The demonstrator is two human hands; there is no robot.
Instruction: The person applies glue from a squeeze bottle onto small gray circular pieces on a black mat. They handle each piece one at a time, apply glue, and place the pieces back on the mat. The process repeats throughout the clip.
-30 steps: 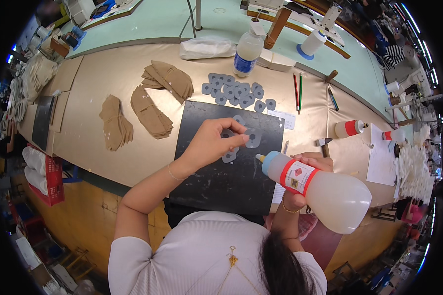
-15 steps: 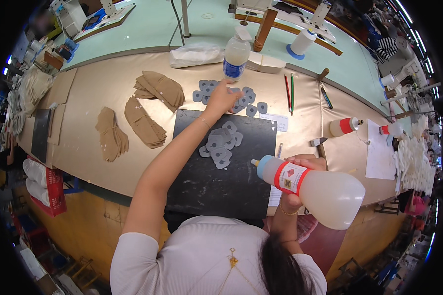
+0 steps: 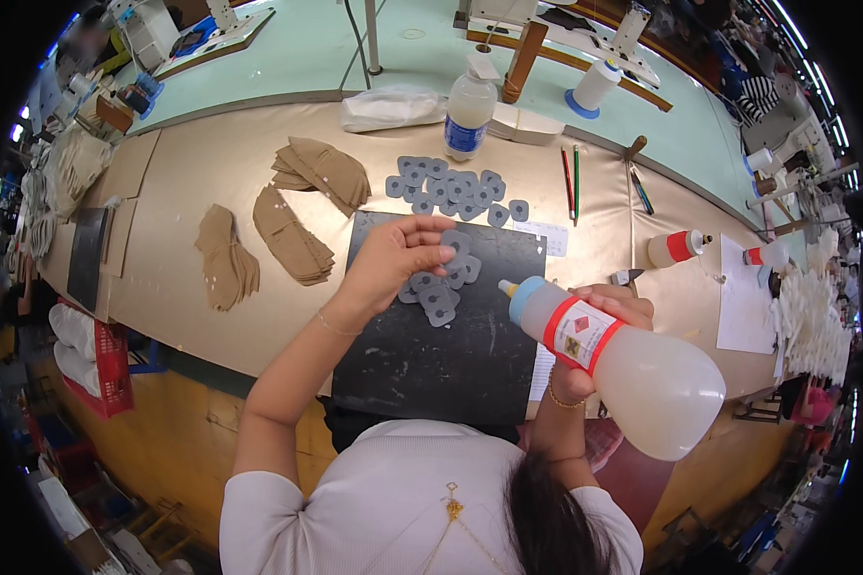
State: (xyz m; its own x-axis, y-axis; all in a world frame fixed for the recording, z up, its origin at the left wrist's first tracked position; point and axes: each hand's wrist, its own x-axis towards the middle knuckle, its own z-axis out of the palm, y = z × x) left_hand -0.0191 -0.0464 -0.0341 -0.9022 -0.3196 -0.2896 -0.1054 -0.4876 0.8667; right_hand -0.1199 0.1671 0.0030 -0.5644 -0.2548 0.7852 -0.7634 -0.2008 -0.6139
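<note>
My left hand (image 3: 393, 261) is over the upper part of a black board (image 3: 431, 369), pinching a small grey rounded-square patch (image 3: 456, 241) between thumb and fingers. Just under it lies a loose pile of similar grey patches (image 3: 438, 303) with dark centre spots. In my right hand (image 3: 621, 305) is a large translucent squeeze bottle (image 3: 657, 383) with a blue collar and red-edged label. The bottle is tilted, its yellowish nozzle pointing left above the board's right side, apart from the patches. Beyond the board, more grey patches (image 3: 465, 192) are spread on the table.
Stacks of brown cut pieces (image 3: 292, 235) lie on the left. A clear bottle with a blue label (image 3: 467, 115) stands behind the far patches. Pencils (image 3: 575, 182), a smaller red-banded bottle (image 3: 676, 248) and a white sheet (image 3: 746, 307) are on the right. A red basket (image 3: 115, 369) stands left of the table.
My left hand has drawn back from the far patches toward me, now above the board with a patch in its fingers. The squeeze bottle has shifted slightly right in the picture.
</note>
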